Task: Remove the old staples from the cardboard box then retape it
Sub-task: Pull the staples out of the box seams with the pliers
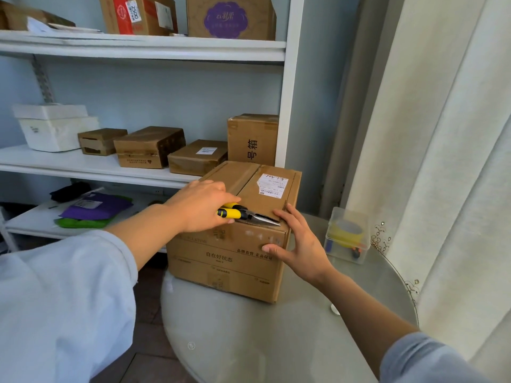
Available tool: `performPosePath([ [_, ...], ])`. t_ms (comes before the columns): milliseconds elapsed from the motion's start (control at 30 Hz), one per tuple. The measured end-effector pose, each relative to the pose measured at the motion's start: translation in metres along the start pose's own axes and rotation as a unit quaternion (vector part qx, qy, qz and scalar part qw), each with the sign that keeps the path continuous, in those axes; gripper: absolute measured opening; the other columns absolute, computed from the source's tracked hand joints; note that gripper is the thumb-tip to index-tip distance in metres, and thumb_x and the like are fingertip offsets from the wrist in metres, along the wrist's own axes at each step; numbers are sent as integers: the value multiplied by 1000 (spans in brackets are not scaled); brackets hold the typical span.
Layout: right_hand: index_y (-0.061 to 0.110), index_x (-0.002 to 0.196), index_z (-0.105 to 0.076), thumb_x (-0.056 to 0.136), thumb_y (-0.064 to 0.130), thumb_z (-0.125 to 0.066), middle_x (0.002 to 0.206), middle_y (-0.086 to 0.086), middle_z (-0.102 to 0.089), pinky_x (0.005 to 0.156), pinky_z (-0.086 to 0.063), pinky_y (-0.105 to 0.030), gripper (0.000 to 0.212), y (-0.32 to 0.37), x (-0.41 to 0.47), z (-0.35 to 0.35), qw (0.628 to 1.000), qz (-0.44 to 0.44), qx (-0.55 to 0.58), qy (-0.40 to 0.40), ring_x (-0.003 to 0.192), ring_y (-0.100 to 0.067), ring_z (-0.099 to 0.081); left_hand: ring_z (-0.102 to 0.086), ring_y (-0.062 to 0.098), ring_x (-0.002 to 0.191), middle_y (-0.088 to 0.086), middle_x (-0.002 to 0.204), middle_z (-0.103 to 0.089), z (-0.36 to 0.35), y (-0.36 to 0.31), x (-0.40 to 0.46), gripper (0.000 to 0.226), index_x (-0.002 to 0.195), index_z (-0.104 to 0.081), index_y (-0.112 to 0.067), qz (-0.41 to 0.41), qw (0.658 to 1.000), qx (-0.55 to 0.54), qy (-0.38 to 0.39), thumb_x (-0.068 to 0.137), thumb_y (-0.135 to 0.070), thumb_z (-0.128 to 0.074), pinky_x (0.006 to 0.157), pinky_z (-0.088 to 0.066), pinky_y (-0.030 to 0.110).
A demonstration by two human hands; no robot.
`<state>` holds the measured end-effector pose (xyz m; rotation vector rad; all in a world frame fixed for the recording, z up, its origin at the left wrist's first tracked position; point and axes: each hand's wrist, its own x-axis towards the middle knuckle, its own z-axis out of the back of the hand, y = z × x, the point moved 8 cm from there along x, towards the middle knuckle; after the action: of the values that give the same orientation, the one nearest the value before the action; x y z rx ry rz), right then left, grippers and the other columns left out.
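A brown cardboard box [229,255] with printed characters and a white shipping label stands on a round glass table [276,341]. My left hand [201,205] grips yellow-and-black needle-nose pliers [249,215], whose metal tips lie along the box's top front edge, pointing right. My right hand [298,244] rests on the box's near right corner, fingers straight on the top and thumb against the front face. No staple is clear enough to make out. A yellow tape roll [347,232] lies inside a clear plastic container to the right of the box.
The clear container [347,236] stands on the table beside a white curtain [442,161]. White shelves [138,48] behind the box hold several cardboard boxes and a white foam box [55,128]. Purple and green bags [94,211] lie on the lowest shelf.
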<state>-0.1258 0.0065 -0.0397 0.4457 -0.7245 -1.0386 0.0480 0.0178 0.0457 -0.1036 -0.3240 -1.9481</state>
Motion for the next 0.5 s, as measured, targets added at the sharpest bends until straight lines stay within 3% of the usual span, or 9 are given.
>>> performPosePath([
  [200,34,146,-28,69,66,-59,159,12,-8,111,-35,-41,89,1,0,1,1000,-3,-3,3,143,-17,-26,-38,9,101,-8,107,-43,-8,-1,-1,56,139,-33,-48,-18,998,-50,15,87,-54,-54,83,-45,32],
  [500,36,146,-28,67,69,-58,159,13,-9,110,-37,-41,90,0,0,1,1000,2,-8,-2,142,-16,-27,-37,10,103,-8,111,-41,0,-2,10,57,138,-34,-50,-41,998,-22,31,85,-53,-56,83,-34,28],
])
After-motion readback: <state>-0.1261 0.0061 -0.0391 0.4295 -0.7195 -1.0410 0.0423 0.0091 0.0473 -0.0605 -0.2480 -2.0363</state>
